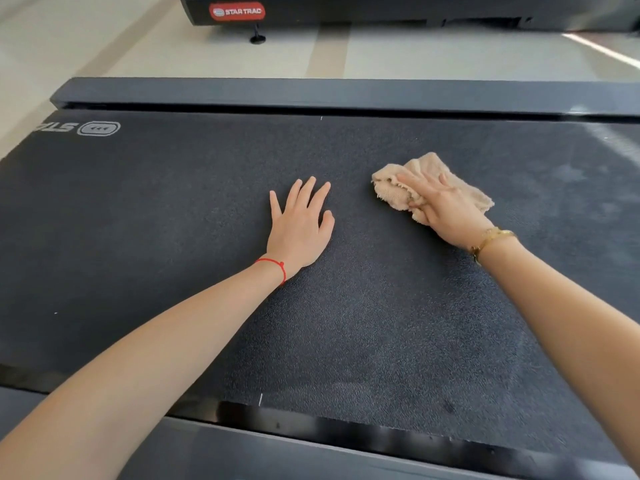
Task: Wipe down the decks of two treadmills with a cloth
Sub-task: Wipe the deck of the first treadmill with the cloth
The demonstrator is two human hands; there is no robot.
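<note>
My left hand (299,226) lies flat, fingers spread, on the treadmill belt (173,209). My right hand (441,206) grips a crumpled beige cloth (391,194), stretched left to right.

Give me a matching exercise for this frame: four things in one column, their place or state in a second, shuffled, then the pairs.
Things:
1. left hand
2. right hand
3. cloth
4. red logo badge

Places or states:
A. crumpled, beige, pressed onto the belt
B. flat on the treadmill belt, fingers spread, holding nothing
C. on the second treadmill across the floor
D. on top of the cloth, gold bracelet at the wrist

Pairs: 1-B, 2-D, 3-A, 4-C
</note>
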